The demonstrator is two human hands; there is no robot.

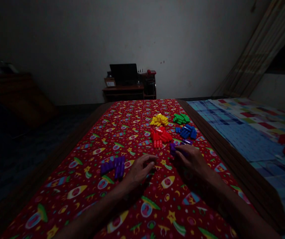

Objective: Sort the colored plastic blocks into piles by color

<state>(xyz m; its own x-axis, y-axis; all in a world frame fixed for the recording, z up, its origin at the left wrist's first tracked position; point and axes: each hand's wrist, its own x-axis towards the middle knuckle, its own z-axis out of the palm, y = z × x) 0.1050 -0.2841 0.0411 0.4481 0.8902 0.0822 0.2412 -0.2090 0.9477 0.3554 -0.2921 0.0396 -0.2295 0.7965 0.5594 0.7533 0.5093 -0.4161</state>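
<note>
My right hand (pixel 191 159) is closed on a small purple plastic piece (pixel 173 149) with rounded, tube-like ridges. Part of another purple piece (pixel 187 141) shows just behind the fingers. Nothing is in my left hand (pixel 141 167), which hovers low over the red cloth with its fingers apart and slightly curled. Left of it lie two ridged purple pieces, one slanted (pixel 107 167) and one more upright (pixel 119 167). Beyond my right hand are heaps of like pieces: red (pixel 161 136), blue (pixel 188 131), yellow (pixel 159 120) and green (pixel 181 119).
A red cloth (pixel 132 132) printed with rockets and stars covers the long table, with brown edging (pixel 232 159). Against the far wall stands a desk with a dark monitor (pixel 124 73). Checked bedding (pixel 242 136) lies to the right, a wooden cabinet (pixel 13 96) to the left.
</note>
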